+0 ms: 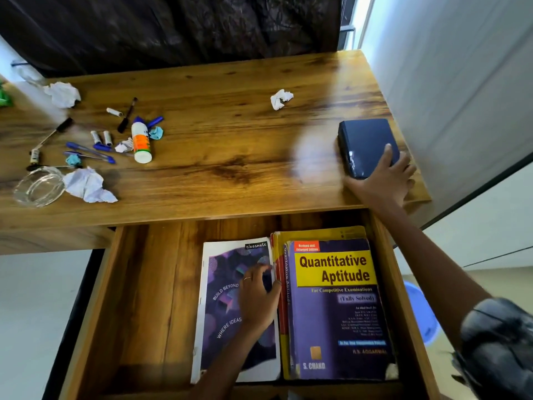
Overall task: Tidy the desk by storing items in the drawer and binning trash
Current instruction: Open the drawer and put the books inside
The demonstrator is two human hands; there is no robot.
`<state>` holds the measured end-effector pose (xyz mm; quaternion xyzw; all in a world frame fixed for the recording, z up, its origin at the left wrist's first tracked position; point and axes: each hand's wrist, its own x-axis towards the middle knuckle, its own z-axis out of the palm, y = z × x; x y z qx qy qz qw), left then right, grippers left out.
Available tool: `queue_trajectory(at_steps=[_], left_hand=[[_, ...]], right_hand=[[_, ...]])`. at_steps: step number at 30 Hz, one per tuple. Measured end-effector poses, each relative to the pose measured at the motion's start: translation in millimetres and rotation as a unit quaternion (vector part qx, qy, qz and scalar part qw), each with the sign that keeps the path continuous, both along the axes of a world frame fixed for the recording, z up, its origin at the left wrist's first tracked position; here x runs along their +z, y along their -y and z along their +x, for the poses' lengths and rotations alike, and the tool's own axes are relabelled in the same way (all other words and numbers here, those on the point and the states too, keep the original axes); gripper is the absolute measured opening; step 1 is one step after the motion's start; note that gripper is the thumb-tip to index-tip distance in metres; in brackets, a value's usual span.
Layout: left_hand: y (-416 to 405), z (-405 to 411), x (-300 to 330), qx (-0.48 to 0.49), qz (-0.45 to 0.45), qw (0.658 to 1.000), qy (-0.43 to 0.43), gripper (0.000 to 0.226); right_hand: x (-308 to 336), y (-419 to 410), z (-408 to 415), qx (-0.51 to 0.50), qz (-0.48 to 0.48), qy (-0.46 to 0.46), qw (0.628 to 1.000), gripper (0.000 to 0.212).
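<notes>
A wooden desk (219, 157) fills the view, its open drawer (144, 298) at six o'clock. In the drawer lie a thick textbook (334, 310) and, touching its left side, a purple notebook (227, 310). The left hand (258, 297) rests on the notebook, fingers loosely curled against the textbook's edge. At three o'clock the right hand (388, 180) grips a dark blue book (364, 145). Lifting it clear and laying it flat in the drawer's free left side looks best. Pens and crumpled paper (86, 184) sit at nine o'clock.

The notebook (230, 307) reads "classmate", "BUILD BEYOND", "WHERE IDEAS"; the textbook (337, 310) reads "Quantitative Aptitude", "S. CHAND", "R.S. AGGARWAL".
</notes>
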<state>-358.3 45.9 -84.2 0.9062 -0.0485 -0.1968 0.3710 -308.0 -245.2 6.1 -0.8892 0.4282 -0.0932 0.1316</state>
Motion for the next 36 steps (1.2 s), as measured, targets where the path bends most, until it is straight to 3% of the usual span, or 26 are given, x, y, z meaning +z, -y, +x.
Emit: queue_trajectory(at_steps=[5,8,13,19,25,30,36], left_hand=[[0.0,7.1,-1.9,0.020,-0.047,0.998,-0.035,0.046],[4.2,13.3,8.7,0.040,-0.142,0.985,-0.093,0.017],[21.9,31.6,63.9,0.027,-0.304,0.931,-0.201,0.019],[9.0,49.2,86.1,0.113,-0.428,0.854,-0.274,0.037],[-42.0,38.3,59.8,0.143,-0.384,0.874,-0.262,0.043],[-85.4,13.4,40.8,0.131,-0.356,0.868,-0.319,0.031],[-102.2,-25.1,17.4,0.077,-0.264,0.912,-0.305,0.033]], right_hand=[[-1.3,-61.2,-33.6,0.029,0.015,0.009,0.999,0.109],[-0.8,-101.8,-50.3,0.061,0.016,0.009,0.998,0.110],[3.4,-151.6,-61.5,0.094,0.055,0.033,0.994,0.114],[5.2,-204.5,-80.8,0.111,0.094,0.070,0.987,0.108],[-10.6,-256.4,-114.0,0.172,0.135,0.028,0.976,0.105],[-22.0,-268.1,-130.1,0.198,0.185,0.043,0.962,0.070],[-42.1,-266.9,-118.0,0.238,0.154,-0.012,0.959,0.034]])
